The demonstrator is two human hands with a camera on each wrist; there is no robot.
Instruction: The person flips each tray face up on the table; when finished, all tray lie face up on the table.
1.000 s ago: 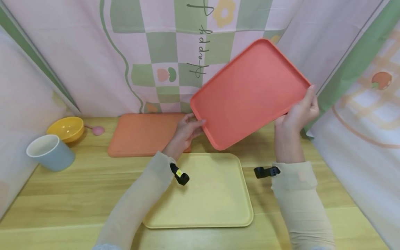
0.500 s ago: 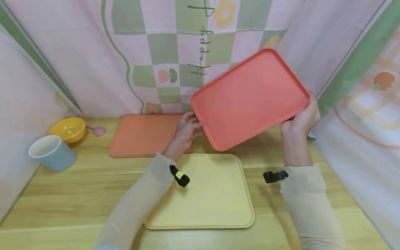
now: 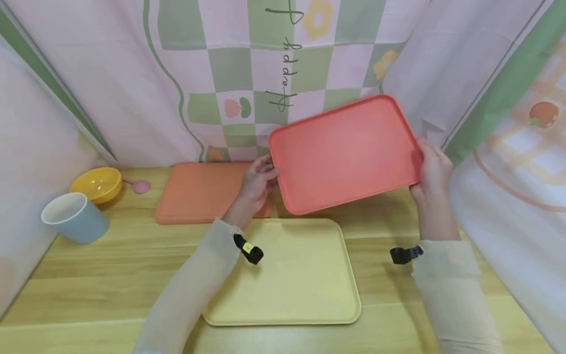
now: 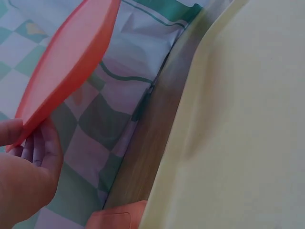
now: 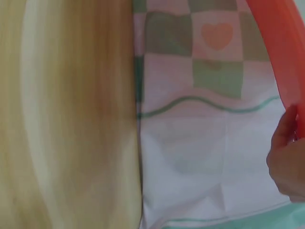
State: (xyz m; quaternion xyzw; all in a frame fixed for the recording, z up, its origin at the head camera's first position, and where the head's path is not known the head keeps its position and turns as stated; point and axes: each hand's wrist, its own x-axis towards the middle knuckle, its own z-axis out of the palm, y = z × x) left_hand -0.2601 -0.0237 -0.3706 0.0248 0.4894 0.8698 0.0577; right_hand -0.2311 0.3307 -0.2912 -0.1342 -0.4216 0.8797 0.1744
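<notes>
A red rectangular tray (image 3: 345,152) is held up off the table, its right end higher than its left. My left hand (image 3: 256,184) grips its left edge; in the left wrist view the thumb lies on one face of the tray (image 4: 66,62) and the fingers curl behind it. At the right edge my right hand (image 3: 433,179) holds the tray, the fingers partly hidden behind it. In the right wrist view that hand (image 5: 288,160) shows at the frame's edge. Below, a pale yellow tray (image 3: 292,275) lies flat on the table, partly under my left forearm.
An orange flat tray or board (image 3: 203,191) lies at the back, left of the held tray. Farther left are a yellow bowl (image 3: 97,184), a pink spoon (image 3: 140,186) and a tilted blue cup (image 3: 77,219). A patterned curtain (image 3: 230,69) hangs behind the wooden table (image 3: 110,290).
The red tray's right end has come down, so it slants less. My right hand has moved down with it, first to the right. My left hand has shifted slightly left.
</notes>
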